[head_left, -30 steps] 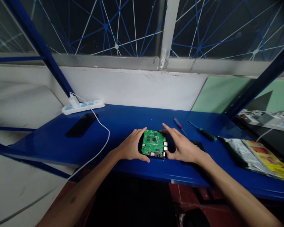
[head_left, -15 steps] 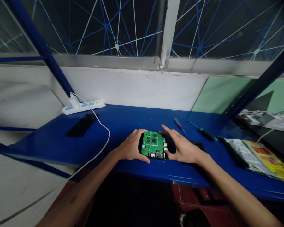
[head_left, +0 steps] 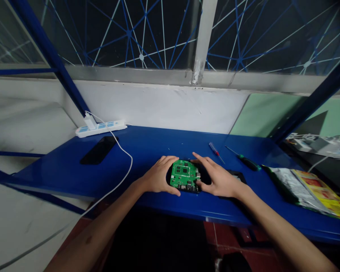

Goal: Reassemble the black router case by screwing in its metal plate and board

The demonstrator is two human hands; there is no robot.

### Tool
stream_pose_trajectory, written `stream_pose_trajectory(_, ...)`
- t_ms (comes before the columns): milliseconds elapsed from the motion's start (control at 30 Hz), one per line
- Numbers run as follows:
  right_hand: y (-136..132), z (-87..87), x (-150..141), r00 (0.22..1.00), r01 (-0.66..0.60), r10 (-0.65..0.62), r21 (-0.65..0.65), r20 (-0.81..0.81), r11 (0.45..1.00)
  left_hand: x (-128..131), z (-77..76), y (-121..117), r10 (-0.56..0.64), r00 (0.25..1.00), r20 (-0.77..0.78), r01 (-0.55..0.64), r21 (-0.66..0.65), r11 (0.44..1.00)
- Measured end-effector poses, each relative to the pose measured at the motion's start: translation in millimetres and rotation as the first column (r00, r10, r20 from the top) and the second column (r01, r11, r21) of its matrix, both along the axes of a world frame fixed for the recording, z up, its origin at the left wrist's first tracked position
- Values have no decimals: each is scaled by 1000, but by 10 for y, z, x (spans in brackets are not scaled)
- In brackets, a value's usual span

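Both hands [head_left: 158, 175] [head_left: 222, 177] clamp fingers [head_left: 174, 190] on a green circuit board [head_left: 184, 173]; the right wrist [head_left: 240, 189] partly hides something black [head_left: 239, 175].

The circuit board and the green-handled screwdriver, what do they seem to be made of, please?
The circuit board is probably resin laminate with a satin green coating, judging by its flat face and dark chips. The green-handled screwdriver likely has a plastic handle, smooth and faintly shiny, and a thin shaft, probably metal.
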State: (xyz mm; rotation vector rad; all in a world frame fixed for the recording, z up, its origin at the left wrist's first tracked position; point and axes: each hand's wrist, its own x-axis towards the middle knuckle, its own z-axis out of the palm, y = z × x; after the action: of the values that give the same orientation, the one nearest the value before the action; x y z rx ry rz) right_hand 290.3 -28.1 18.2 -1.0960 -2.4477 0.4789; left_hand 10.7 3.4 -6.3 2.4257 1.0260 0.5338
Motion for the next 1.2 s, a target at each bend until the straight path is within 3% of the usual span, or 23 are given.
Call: stream_pose_trajectory(1200,3,16,21,999,34,-33,-59,12,998,4,32,-25,-23,1000,2,22,52,998)
